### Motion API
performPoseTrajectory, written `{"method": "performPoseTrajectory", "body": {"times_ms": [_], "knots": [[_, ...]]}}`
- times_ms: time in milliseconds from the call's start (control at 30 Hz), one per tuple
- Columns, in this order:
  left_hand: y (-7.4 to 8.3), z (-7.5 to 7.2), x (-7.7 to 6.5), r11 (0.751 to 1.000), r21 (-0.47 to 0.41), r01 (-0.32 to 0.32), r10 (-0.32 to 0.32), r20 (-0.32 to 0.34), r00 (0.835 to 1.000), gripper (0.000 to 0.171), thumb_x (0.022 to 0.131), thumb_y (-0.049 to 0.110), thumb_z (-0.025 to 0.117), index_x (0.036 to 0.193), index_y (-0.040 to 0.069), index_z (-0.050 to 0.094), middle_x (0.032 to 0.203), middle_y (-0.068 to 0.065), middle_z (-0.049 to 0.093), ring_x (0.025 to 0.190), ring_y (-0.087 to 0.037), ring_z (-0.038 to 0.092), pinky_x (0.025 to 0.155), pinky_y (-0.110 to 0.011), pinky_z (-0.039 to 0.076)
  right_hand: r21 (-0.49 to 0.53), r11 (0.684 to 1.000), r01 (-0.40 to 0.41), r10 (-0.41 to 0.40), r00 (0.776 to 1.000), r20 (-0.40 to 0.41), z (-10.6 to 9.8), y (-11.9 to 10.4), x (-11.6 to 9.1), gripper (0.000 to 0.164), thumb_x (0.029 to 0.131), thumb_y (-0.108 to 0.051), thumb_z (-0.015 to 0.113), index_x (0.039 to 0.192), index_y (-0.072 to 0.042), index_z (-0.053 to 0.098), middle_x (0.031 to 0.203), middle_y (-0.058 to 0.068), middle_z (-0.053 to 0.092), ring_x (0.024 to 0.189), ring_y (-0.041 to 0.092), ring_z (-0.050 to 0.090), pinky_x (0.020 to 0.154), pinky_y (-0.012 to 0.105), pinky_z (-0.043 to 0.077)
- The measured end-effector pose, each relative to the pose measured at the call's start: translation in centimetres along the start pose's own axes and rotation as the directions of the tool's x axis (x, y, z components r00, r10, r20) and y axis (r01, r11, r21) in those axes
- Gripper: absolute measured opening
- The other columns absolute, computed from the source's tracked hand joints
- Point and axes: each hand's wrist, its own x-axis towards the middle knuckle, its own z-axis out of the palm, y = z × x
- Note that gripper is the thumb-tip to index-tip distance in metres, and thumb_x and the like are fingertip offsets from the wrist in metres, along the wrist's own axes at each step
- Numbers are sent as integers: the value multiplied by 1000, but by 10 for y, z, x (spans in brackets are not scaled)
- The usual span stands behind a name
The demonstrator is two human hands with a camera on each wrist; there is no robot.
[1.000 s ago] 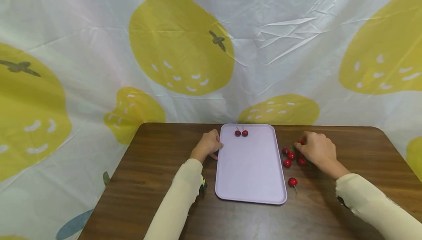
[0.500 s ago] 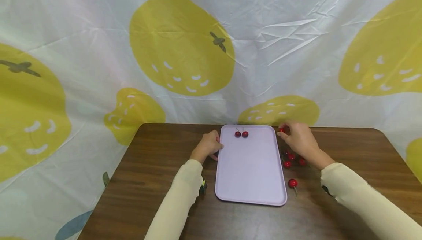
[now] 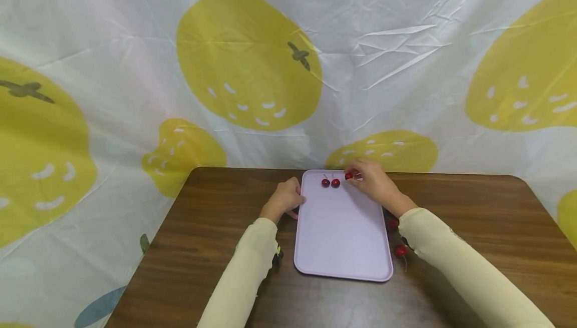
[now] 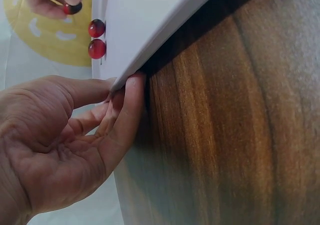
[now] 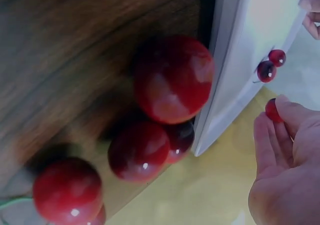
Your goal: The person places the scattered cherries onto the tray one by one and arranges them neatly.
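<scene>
A lilac tray [image 3: 340,233] lies on the table, and my left hand [image 3: 284,199] pinches its left rim, thumb above and fingers beneath in the left wrist view. Two dark red cherries, one nearer the left rim [image 3: 325,183] and its neighbour [image 3: 335,183], sit side by side near the tray's far edge. To their right, my right hand [image 3: 373,182] pinches another cherry [image 3: 349,176] between thumb and fingertips, over the tray's far right part. The held cherry [image 5: 273,111] is partly covered by the thumb in the right wrist view.
Several loose cherries [image 5: 172,80] lie on the wooden table [image 3: 225,228] along the tray's right side, mostly hidden by my right arm in the head view. One cherry [image 3: 400,251] with a stem lies nearer me. A lemon-patterned curtain [image 3: 252,62] hangs behind the table.
My right hand has carried a cherry from the group beside the tray leftward, over the tray's far edge. The left hand, the tray and the two cherries on it have stayed put.
</scene>
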Motion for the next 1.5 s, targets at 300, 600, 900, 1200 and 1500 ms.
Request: {"method": "performPoseTrajectory", "body": {"times_ms": [300,600,900,1200,1500], "knots": [[-3,1,4,1000,-8,-17,17,-3,1000,22,96,-1,72,99,1,50,93,-16,52,65,-29,69,48,-37,67,-54,997,47,-41,994,101,8,0,8,22,82,12,79,100,1,75,100,15,72,92,29,68,81,45,65],[-5,1,6,1000,3,-17,17,-4,1000,23,96,0,72,98,1,50,93,-17,53,64,-28,70,48,-37,67,-138,984,116,-98,986,136,15,3,12,26,81,10,81,103,-2,75,98,12,76,94,29,70,85,47,65],[-4,0,3,1000,14,-1,1,5,1000,21,97,2,72,100,2,51,94,-17,54,65,-28,70,48,-37,67,-143,989,39,-20,991,132,5,-5,4,30,87,0,80,115,-7,74,112,11,76,104,33,74,90,51,66],[-2,-2,1,1000,24,-7,7,-1,1000,20,97,1,71,100,1,51,94,-17,54,63,-29,70,48,-37,67,-189,979,-74,81,996,31,-44,-11,-30,19,96,-3,72,113,-8,76,111,10,78,99,30,75,83,51,65],[-1,0,1,1000,30,0,-1,8,1000,20,98,2,71,101,2,51,96,-17,53,64,-28,70,48,-36,67,-179,939,-293,283,956,-77,-85,-2,-82,9,95,-12,74,103,-14,77,90,6,78,72,21,64,54,32,47]]}}
